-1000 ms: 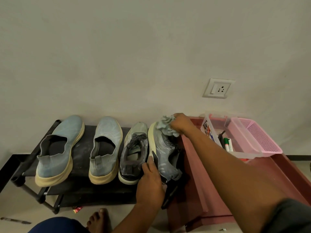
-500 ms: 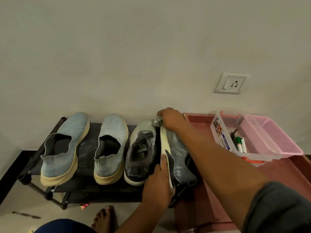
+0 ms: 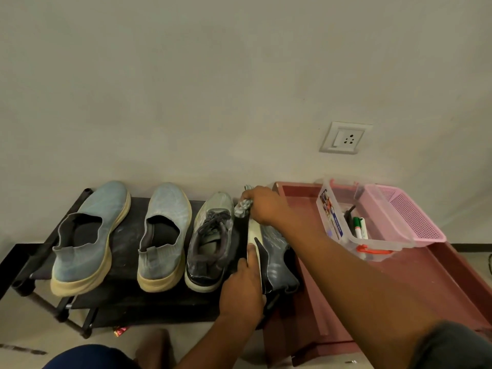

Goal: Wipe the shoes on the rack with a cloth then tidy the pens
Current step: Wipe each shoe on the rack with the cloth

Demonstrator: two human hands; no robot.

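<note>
- Since a second ago the right hand has carried the bunched grey cloth off the toe of the tipped grey shoe and over to its sole side, at the gap beside the laced grey sneaker
- That tipped shoe, which showed more of its upper earlier, now stands on its edge with the pale sole facing left
- Left hand has slid a little forward along the sole; its fingers curl round the heel end and the thumb lies flat on the pale rubber
- Right-hand fingers are curled round the cloth, gripping it tight against the front of the shoe
- Black shoe rack carries four shoes in a row: two blue-grey slip-ons at the left, then the sneaker, then the tipped shoe at the right end
- Clear plastic box stands on the reddish tray to the right of the rack, as before
- Inside the box I can see a green-capped marker, a white one just beside it, and a dark pen leaning behind; a printed card sits against its near wall
- Pink mesh basket is touching the box on its right; what it holds I cannot tell
</note>
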